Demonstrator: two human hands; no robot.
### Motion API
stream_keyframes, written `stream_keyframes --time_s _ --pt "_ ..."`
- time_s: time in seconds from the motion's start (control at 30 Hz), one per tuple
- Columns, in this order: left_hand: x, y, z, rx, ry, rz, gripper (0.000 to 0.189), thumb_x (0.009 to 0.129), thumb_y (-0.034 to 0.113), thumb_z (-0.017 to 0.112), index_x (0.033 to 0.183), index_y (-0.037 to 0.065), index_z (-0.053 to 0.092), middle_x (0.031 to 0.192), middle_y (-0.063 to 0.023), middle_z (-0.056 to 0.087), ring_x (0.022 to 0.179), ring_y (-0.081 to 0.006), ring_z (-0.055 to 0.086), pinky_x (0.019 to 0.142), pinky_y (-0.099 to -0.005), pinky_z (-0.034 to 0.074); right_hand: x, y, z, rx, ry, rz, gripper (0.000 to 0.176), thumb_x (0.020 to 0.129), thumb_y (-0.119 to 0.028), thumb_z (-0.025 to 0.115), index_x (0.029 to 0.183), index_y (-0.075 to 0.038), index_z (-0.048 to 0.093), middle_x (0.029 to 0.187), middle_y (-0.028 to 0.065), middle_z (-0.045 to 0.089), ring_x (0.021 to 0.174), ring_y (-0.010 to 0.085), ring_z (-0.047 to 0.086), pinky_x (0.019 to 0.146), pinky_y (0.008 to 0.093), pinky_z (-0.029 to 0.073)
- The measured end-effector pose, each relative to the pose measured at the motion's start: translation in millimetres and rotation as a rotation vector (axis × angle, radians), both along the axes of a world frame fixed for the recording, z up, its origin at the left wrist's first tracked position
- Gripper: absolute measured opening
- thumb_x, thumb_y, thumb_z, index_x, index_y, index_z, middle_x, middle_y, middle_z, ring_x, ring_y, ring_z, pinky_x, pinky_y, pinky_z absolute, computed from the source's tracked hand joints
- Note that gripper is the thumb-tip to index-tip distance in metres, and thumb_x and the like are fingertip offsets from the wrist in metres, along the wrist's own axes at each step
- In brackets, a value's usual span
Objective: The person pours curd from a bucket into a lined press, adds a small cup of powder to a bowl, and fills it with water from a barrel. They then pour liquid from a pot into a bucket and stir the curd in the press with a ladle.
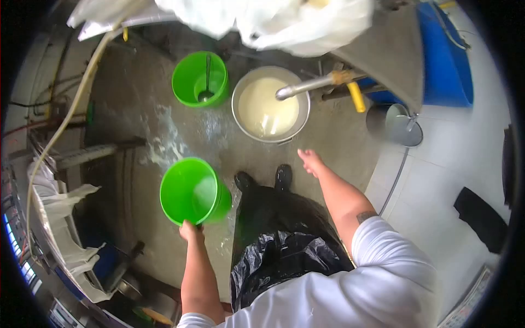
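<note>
My left hand [191,232] is closed on the near rim of a green bucket [223,202]. The bucket is tilted so that its mouth shows, and a whitish patch is visible inside. My right hand [310,162] is held out in front of my body, with its fingers partly stretched and no object seen in it. Nearest to it is a large metal pot [236,117] on the floor, holding pale cream liquid [268,106]. Above that liquid hangs the end of a metal outlet pipe [306,86] with a yellow valve handle [356,97].
A second green bucket [181,90] with a metal ladle [206,82] inside stands left of the pot. White cloth or plastic [273,24] hangs at the top. A grey bucket [383,123] and a hose [396,186] are at right. The floor [123,104] looks wet.
</note>
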State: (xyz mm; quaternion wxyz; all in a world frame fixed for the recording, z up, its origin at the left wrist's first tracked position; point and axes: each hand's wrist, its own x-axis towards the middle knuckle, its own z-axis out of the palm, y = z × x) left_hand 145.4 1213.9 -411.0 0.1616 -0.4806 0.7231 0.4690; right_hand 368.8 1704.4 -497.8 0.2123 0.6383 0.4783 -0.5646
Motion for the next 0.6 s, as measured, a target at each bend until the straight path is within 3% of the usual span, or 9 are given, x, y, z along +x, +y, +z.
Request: stream_keyframes --time_s 0.13,0.2,0.23,0.3,0.33,0.4,0.43,0.5,0.6 --pt "-14.3 31.1 -89.1 0.172 -0.027 -0.155 0.040 0.097 0.029 0.062 0.127 0.004 0.057 0.104 -0.0147 0.069 0.074 -0.0284 0.069 0.054 -0.0412 0.056 -48.6 -13.4 -91.9 -0.038 0.067 -0.453 0.112 0.084 -0.064 0.078 0.162 -0.005 0.023 0.161 0.0247 0.037 0.147 0.0465 0.038 0.116 0.0600 0.035" --pt "-31.4 41.0 -127.1 0.274 0.003 -0.144 0.036 0.101 0.025 0.058 0.128 0.001 0.056 0.105 -0.0159 0.069 0.079 -0.0303 0.071 0.059 -0.0431 0.060 -69.3 -17.1 -116.2 -0.121 0.156 -0.667 0.113 0.084 -0.056 0.082 0.164 -0.010 0.017 0.169 0.0230 0.019 0.153 0.0472 0.023 0.121 0.0606 0.028" --pt "-37.1 47.9 -137.5 0.336 0.015 -0.103 0.036 0.102 0.024 0.056 0.129 0.001 0.056 0.109 -0.0154 0.069 0.085 -0.0303 0.071 0.063 -0.0434 0.061 -73.1 -21.7 -132.8 -0.121 0.125 -0.665 0.113 0.084 -0.056 0.082 0.164 -0.010 0.017 0.169 0.0230 0.019 0.153 0.0472 0.023 0.121 0.0606 0.028" --pt "-43.2 66.9 -152.8 0.476 0.006 0.039 0.033 0.105 0.020 0.051 0.133 0.004 0.054 0.118 -0.0159 0.068 0.098 -0.0303 0.071 0.081 -0.0451 0.063 -79.5 -27.4 -161.4 -0.110 0.330 -0.896 0.096 0.086 -0.036 0.082 0.161 -0.012 0.026 0.162 0.0206 0.035 0.147 0.0463 0.033 0.117 0.0617 0.033" --pt "-42.3 75.4 -166.1 0.473 -0.008 0.047 0.033 0.105 0.020 0.051 0.133 0.004 0.054 0.118 -0.0159 0.068 0.098 -0.0303 0.071 0.081 -0.0451 0.063 -81.2 -31.3 -171.7 -0.105 0.314 -0.893 0.096 0.086 -0.036 0.082 0.161 -0.012 0.026 0.162 0.0206 0.035 0.147 0.0463 0.033 0.117 0.0617 0.033" --pt "-37.4 90.6 -187.5 0.615 0.072 0.235 0.032 0.108 0.018 0.047 0.134 0.000 0.053 0.125 -0.0188 0.065 0.108 -0.0331 0.068 0.095 -0.0499 0.060 -81.4 -41.0 -185.2 0.014 0.497 -1.056 0.073 0.082 -0.016 0.075 0.147 -0.011 0.042 0.146 0.0163 0.049 0.134 0.0415 0.046 0.110 0.0608 0.039" --pt "-33.6 96.2 -199.4 0.615 0.064 0.243 0.032 0.108 0.018 0.047 0.134 0.000 0.053 0.125 -0.0188 0.065 0.108 -0.0331 0.068 0.095 -0.0499 0.060 -81.4 -42.0 -183.6 0.019 0.489 -1.051 0.073 0.082 -0.016 0.075 0.147 -0.011 0.042 0.146 0.0163 0.049 0.134 0.0415 0.046 0.110 0.0608 0.039" --pt "-28.0 112.2 -216.2 0.711 0.064 0.352 0.033 0.111 0.020 0.046 0.135 -0.002 0.052 0.129 -0.0202 0.062 0.115 -0.0349 0.065 0.104 -0.0515 0.057 -89.2 -34.8 -175.3 -0.018 0.476 -1.028 0.055 0.078 -0.009 0.069 0.129 -0.011 0.050 0.127 0.0123 0.056 0.117 0.0342 0.053 0.104 0.0593 0.043" --pt "-12.7 135.2 -225.4 0.743 0.018 0.317 0.044 0.111 0.037 0.047 0.134 0.000 0.053 0.128 -0.0204 0.063 0.112 -0.0359 0.066 0.099 -0.0528 0.058 -85.7 -30.3 -175.1 -0.004 0.435 -0.991 0.049 0.079 -0.010 0.069 0.125 -0.012 0.052 0.123 0.0108 0.057 0.111 0.0311 0.055 0.100 0.0578 0.045"
